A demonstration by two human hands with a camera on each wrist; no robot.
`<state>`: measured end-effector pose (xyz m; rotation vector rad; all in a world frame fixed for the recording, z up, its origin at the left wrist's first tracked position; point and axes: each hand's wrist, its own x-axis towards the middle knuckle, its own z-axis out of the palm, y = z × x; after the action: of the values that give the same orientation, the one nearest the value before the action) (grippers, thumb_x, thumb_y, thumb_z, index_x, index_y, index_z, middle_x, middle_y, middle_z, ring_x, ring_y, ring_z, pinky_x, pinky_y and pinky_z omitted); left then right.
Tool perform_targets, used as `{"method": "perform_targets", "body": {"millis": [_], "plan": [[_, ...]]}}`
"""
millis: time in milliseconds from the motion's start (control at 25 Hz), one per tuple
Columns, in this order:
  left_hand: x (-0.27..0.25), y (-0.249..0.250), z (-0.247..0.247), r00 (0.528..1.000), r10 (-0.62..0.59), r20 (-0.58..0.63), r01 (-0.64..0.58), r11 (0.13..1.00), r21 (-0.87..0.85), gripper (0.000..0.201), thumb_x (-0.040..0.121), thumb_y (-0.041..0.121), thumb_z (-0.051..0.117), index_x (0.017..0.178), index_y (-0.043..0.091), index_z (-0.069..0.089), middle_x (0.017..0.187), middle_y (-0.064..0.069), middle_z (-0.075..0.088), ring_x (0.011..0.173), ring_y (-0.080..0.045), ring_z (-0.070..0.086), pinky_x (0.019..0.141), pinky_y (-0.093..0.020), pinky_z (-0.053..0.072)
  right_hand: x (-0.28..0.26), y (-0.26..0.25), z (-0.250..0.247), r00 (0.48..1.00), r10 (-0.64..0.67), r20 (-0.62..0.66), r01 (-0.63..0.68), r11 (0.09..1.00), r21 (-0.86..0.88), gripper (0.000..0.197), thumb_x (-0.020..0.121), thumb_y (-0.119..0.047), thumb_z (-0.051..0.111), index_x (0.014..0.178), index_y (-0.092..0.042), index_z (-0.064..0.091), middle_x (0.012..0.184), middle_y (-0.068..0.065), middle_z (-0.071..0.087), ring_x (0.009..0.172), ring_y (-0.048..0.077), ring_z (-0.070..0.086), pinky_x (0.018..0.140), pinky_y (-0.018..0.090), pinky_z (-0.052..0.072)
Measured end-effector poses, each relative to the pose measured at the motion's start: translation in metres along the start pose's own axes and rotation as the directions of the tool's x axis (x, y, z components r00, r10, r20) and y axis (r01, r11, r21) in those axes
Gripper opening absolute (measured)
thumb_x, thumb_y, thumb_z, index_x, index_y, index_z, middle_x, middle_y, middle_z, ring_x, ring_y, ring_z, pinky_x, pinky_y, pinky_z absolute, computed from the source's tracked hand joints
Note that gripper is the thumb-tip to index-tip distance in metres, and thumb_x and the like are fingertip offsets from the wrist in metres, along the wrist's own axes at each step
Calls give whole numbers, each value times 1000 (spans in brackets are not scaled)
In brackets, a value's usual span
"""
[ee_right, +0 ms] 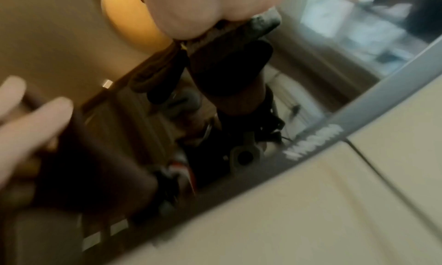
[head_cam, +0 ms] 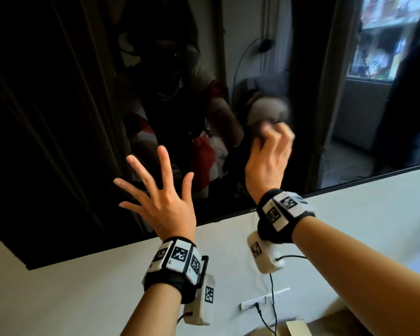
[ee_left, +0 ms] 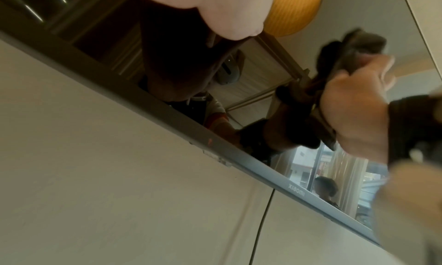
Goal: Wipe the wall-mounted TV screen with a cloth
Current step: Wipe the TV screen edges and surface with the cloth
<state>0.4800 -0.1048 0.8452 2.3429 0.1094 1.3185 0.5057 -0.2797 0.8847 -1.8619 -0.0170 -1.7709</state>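
There is one TV (head_cam: pixel 58 117), dark and shiny, filling most of the frame on a pale wall (head_cam: pixel 83 287). There are two hands and one cloth. The left hand (head_cam: pixel 161 202), lower middle, has its five fingers spread wide, and its grip holds nothing. The right hand (head_cam: pixel 268 158), right of center, has its grip curled tight around a bunched grey cloth (head_cam: pixel 260 132) up against the screen. The left wrist view shows the cloth (ee_left: pixel 354 50) and the brand name on the bottom edge, which the head view does not show clearly. The right wrist view is blurry.
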Motion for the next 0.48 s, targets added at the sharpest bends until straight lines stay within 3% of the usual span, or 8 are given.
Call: {"method": "perform_targets", "body": {"millis": [80, 120, 160, 240, 400, 480], "plan": [[0, -2, 1, 1000, 1, -2, -1, 1000, 7, 71, 97, 57, 48, 156, 31, 19, 162, -21, 7, 142, -58, 5, 94, -83, 25, -4, 12, -6, 971, -191, 144, 195, 981, -11, 32, 87, -5, 51, 115, -17, 41, 120, 10, 36, 102, 28, 42, 84, 36, 34], [0, -2, 1, 1000, 2, 0, -2, 1000, 11, 71, 97, 57, 48, 156, 31, 19, 162, -21, 7, 142, -58, 4, 95, -83, 25, 8, 21, -9, 982, -148, 119, 152, 988, -29, 31, 88, -7, 51, 115, -18, 41, 119, 11, 39, 102, 27, 42, 83, 36, 34], [1, -2, 2, 1000, 2, 1, -2, 1000, 16, 71, 97, 57, 48, 156, 31, 18, 162, -21, 7, 142, -58, 4, 95, -83, 24, 19, 27, -11, 999, -16, 35, 18, 999, -43, 29, 88, -8, 50, 114, -18, 40, 119, 14, 42, 102, 26, 41, 84, 36, 33], [1, -1, 2, 1000, 11, -2, -10, 1000, 11, 71, 97, 56, 49, 156, 31, 19, 162, -22, 6, 142, -58, 3, 95, -84, 22, 28, 28, -14, 978, 190, -86, -193, 981, -29, 28, 90, -9, 49, 115, -16, 39, 118, 19, 45, 103, 24, 40, 87, 34, 33], [-2, 7, -1, 1000, -7, 0, 7, 997, -80, 69, 98, 50, 51, 156, 33, 18, 163, -18, 1, 142, -58, -3, 99, -83, 13, 8, 37, -19, 993, -76, 86, 82, 995, -64, 28, 90, -13, 48, 116, -18, 40, 120, 12, 41, 102, 27, 43, 84, 36, 34], [-6, 24, 2, 998, 59, -9, -60, 996, -67, 66, 98, 50, 49, 155, 34, 20, 163, -15, 5, 143, -56, 0, 100, -84, 10, 29, 52, -23, 994, 109, -14, -110, 991, -74, 26, 90, -17, 46, 115, -19, 38, 119, 15, 45, 99, 27, 44, 81, 37, 33]]}}
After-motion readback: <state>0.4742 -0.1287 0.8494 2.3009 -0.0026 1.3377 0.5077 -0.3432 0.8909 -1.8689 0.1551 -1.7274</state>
